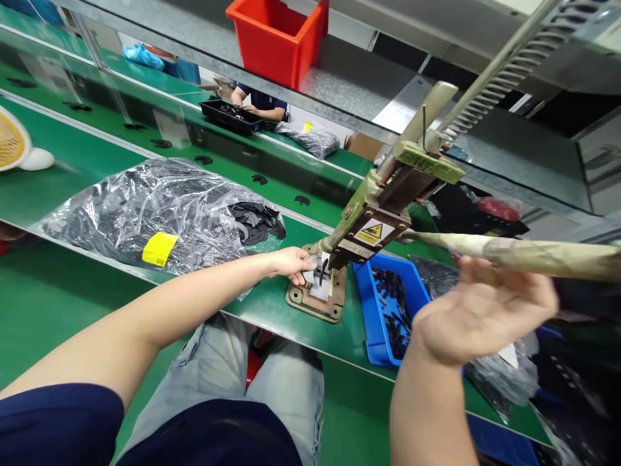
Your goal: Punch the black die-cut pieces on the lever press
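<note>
At the base of the hand press [383, 220], my left hand [291, 263] pinches a flat grey curved piece [309, 276]. Its fingertips are close to a pale plate [320, 288] under the press head, where a thin black part [323, 272] shows. My right hand [490, 310] is raised at the press lever [543, 256], with its fingers curled against the bar from below; part of the fingers is hidden and blurred. Left of the press lies a clear plastic bag [140, 200], its mouth showing dark curved pieces [257, 222].
A blue bin [369, 310] of small black parts stands right of the press. Dark curved pieces lie spaced along the green belt [223, 175] behind. A red bin [276, 39] sits on the overhead shelf. Across the belt, a person's hands [250, 107] are at a black tray [226, 116].
</note>
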`<state>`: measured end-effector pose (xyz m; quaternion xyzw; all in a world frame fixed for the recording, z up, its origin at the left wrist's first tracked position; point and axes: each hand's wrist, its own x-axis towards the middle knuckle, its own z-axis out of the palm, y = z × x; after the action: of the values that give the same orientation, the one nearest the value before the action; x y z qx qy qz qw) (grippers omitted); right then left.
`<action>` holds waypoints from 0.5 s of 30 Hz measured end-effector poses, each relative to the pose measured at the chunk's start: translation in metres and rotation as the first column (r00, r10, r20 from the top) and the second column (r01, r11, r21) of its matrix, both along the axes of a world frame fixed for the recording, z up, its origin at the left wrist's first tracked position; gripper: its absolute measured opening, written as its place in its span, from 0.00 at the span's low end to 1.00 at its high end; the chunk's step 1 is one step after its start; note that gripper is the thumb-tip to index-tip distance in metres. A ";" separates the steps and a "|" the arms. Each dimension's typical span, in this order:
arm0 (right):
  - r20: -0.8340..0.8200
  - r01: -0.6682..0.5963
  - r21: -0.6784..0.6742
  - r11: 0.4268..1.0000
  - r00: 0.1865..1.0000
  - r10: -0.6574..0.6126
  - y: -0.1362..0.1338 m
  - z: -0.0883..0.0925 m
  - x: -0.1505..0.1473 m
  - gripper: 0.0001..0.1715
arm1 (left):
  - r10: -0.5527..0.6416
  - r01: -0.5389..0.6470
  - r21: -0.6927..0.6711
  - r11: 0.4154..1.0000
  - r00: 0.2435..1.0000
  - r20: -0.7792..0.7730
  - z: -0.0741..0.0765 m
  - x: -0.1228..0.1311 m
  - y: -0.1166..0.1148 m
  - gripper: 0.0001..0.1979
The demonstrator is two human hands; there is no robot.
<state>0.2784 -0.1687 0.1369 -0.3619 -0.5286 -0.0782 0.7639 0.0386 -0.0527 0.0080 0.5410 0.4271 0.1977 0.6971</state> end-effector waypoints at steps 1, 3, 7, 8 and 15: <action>0.001 0.041 -0.090 0.995 0.999 -0.041 0.000 -0.020 0.001 0.21 | -0.003 0.003 0.023 1.000 1.000 0.026 0.005 -0.005 -0.007 0.20; -0.025 -0.089 -0.438 0.895 0.996 0.087 -0.003 -0.067 -0.004 0.17 | -0.023 0.019 0.063 0.998 0.998 0.063 0.016 -0.016 -0.022 0.23; -0.081 -0.331 -0.712 0.619 0.915 0.396 -0.013 -0.138 -0.037 0.19 | -0.082 0.074 0.089 0.993 0.992 0.098 0.032 -0.030 -0.051 0.26; -0.086 -0.349 -0.725 0.593 0.901 0.426 -0.015 -0.147 -0.048 0.19 | -0.088 0.079 0.088 0.993 0.991 0.105 0.034 -0.032 -0.057 0.27; -0.114 -0.368 -0.717 0.591 0.899 0.422 -0.018 -0.160 -0.092 0.17 | -0.077 0.067 0.102 0.993 0.992 0.101 0.041 -0.036 -0.083 0.26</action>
<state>0.1868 -0.1869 -0.0235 -0.5037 -0.6083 0.2954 0.5376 0.0027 -0.1359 0.0489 0.5786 0.3597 0.2213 0.6977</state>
